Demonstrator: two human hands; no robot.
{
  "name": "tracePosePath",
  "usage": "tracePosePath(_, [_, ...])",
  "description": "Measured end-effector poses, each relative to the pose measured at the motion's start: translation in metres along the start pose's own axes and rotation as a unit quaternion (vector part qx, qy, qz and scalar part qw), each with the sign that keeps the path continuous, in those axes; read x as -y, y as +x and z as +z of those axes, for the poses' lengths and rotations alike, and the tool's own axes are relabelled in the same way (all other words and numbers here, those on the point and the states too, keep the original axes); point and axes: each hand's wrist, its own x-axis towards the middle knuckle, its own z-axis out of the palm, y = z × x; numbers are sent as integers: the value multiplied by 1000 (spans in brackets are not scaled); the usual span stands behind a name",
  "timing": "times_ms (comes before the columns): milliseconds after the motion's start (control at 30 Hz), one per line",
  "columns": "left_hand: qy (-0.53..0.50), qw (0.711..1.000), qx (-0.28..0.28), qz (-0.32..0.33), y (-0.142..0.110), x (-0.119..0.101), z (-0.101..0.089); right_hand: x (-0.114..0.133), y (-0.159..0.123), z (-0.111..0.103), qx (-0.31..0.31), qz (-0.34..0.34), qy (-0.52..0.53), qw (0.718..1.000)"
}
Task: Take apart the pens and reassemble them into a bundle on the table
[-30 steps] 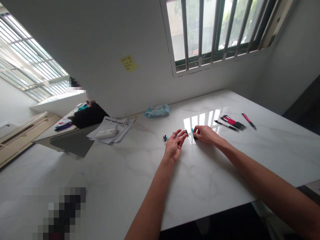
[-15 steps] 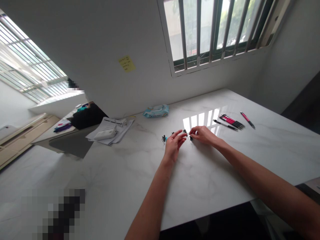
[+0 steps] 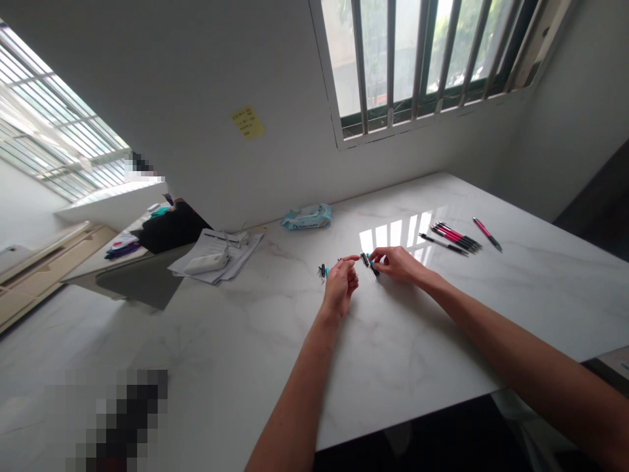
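My left hand (image 3: 343, 285) is closed above the table, its fingers curled in and the index finger pointing towards my right hand. Whatever it may hold is too small to make out. A small blue-and-black pen part (image 3: 373, 266) is pinched between the fingertips of my right hand (image 3: 397, 262), low over the tabletop. Just left of those fingertips lies a black pen piece (image 3: 364, 259). More small black parts (image 3: 322, 270) and a teal piece (image 3: 327, 271) sit beside my left hand, partly hidden by it.
To the right lie several pink-and-black pens (image 3: 457, 237), a black pen (image 3: 443, 244) and a separate pink pen (image 3: 487, 234). A blue wipes packet (image 3: 307, 217) is against the wall. Papers (image 3: 221, 255) bearing a white device (image 3: 206, 263) are on the left of the marble table (image 3: 236, 367).
My left hand's fingers have curled in from a more spread pose. At my right fingertips, blue pieces now show. The right hand has barely moved.
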Motion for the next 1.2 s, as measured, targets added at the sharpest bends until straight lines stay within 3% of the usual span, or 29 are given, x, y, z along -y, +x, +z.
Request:
tracePosePath(167, [-11, 1000, 2, -4, 0, 0, 1, 0, 0, -3, 0, -5, 11, 1000])
tracePosePath(267, [-14, 1000, -2, -1, -1, 0, 1, 8, 0, -7, -10, -22, 71, 997])
tracePosePath(467, [-8, 1000, -10, 2, -3, -2, 2, 28, -6, -1, 98, -62, 261, 958])
tracePosePath(700, [24, 1000, -11, 8, -1, 1, 2, 27, -6, 4, 97, -37, 247, 963])
tracePosePath(900, [158, 978, -53, 122, 6, 3, -6, 17, 1, -6, 15, -2, 293, 956])
tracePosePath(1000, [231, 958, -37, 164, 7, 5, -7, 14, 2, -7, 30, 10, 318, 948])
tracePosePath(1200, [256, 945, -29, 204, 7, 10, -6, 16, 1, -1, 55, 10, 334, 941])
